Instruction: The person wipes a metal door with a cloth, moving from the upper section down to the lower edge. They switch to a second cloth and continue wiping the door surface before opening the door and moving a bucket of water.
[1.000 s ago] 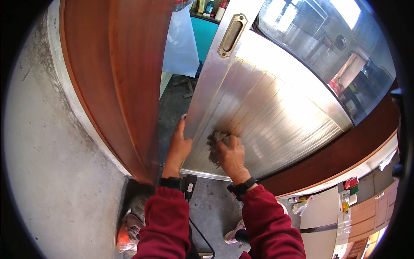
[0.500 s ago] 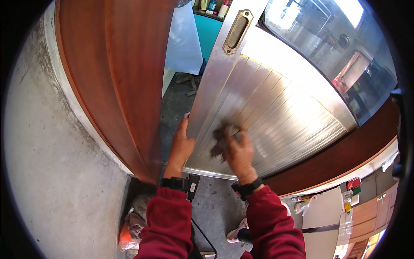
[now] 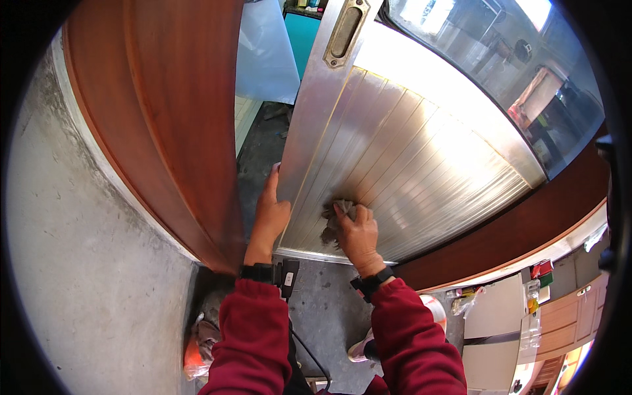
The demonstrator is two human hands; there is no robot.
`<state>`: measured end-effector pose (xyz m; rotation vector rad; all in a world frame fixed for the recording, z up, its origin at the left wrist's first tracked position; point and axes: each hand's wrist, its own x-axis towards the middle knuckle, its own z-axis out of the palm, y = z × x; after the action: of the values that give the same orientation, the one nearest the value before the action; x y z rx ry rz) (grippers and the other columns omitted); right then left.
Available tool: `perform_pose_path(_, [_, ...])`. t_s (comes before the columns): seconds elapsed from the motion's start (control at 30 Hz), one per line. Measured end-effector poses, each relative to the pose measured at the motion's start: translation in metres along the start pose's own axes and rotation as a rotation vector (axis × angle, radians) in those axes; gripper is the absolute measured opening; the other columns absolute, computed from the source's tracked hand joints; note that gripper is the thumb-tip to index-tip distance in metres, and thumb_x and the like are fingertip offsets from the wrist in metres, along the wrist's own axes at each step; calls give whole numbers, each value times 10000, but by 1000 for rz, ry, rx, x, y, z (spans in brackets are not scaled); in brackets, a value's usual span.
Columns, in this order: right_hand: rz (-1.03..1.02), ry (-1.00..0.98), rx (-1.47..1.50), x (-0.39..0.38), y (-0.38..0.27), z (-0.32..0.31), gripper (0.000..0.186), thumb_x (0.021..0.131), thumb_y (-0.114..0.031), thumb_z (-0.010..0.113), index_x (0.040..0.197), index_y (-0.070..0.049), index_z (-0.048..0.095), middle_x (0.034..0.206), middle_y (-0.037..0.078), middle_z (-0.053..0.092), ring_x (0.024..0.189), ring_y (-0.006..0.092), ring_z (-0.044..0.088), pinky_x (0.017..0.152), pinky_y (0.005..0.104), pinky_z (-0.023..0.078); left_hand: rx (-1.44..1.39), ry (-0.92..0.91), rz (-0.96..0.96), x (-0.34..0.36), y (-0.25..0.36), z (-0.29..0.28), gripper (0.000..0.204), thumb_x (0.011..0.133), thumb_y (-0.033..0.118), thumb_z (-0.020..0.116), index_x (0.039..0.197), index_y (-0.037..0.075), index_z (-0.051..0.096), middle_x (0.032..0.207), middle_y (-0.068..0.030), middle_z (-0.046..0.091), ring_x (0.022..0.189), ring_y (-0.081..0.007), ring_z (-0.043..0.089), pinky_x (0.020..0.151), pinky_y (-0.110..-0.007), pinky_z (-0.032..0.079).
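Near the lower edge of the ribbed metal door [image 3: 408, 178], the right hand [image 3: 359, 234] presses a crumpled grey rag [image 3: 337, 214] flat against the panel, fingers closed over it. The left hand [image 3: 270, 214] grips the door's left edge, beside the brown wooden frame [image 3: 178, 125].

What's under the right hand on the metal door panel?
A crumpled grey cloth sits under the right hand, pressed against the ribbed metal door panel. Its edges stick out past the fingers; the part beneath the palm is covered. The left hand grips the panel's edge.
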<state>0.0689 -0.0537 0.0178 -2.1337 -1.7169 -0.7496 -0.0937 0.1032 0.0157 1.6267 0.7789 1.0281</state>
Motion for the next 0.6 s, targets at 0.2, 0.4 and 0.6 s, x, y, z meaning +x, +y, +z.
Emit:
perform_pose_path(0.2, [55,274,83,44,16,-43,640,634,-104,759,1259,-170,637,1195,177,511,1018,350,540,760,429,465,-29,13,6,-2,5,1,795,755,-92,472,1519,59,310,1452,-213,484,1363,-318,457,1108,-354,360])
perform_pose_path(0.4, [-23,3,-4,-6,-1,13,635,638,-135,763,1260,-178,641,1170,170,512,1004,365,539,796,438,480,11,27,19,1,-2,3,784,759,-83,470,1514,69,323,1447,-218,481,1355,-335,459,1107,-360,363])
perform_pose_path(0.6, [71,30,272,14,14,-26,545,692,-123,777,1222,-154,654,1190,173,526,1077,397,538,887,450,490,27,4,33,1,-4,0,801,754,-94,464,1522,73,308,1451,-225,474,1359,-347,452,1110,-358,359])
